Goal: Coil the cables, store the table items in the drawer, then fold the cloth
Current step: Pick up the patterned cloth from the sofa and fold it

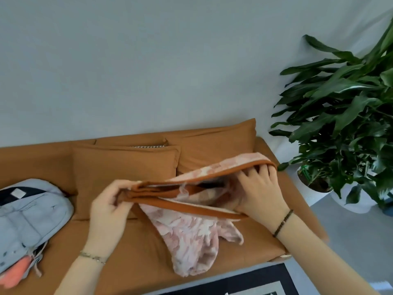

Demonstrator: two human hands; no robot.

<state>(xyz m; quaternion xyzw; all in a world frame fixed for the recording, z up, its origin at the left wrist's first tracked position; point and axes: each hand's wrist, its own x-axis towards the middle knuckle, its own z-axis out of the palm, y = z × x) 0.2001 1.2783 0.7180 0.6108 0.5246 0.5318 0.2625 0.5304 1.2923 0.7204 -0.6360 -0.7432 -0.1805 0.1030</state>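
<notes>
1. The cloth, pink and mottled with a rust-brown trim, is held up in the air between both hands, above the seat of the brown sofa.
2. Her left hand grips the gathered left end, fingers curled round several bunched layers of the trim.
3. The right hand is spread out inside the fold at the right end. Its fingers are fairly straight and fanned, with the upper trim stretched over the fingertips and the lower trim passing below the wrist.
4. From the stretch between the hands, the loose pink part hangs down towards the near edge of the seat.
5. A grey backpack lies on the sofa to the left, well apart from the cloth.
6. A brown cushion leans at the far side, behind the left hand.
7. A leafy plant in a white pot stands on the floor to the right of the sofa.
</notes>
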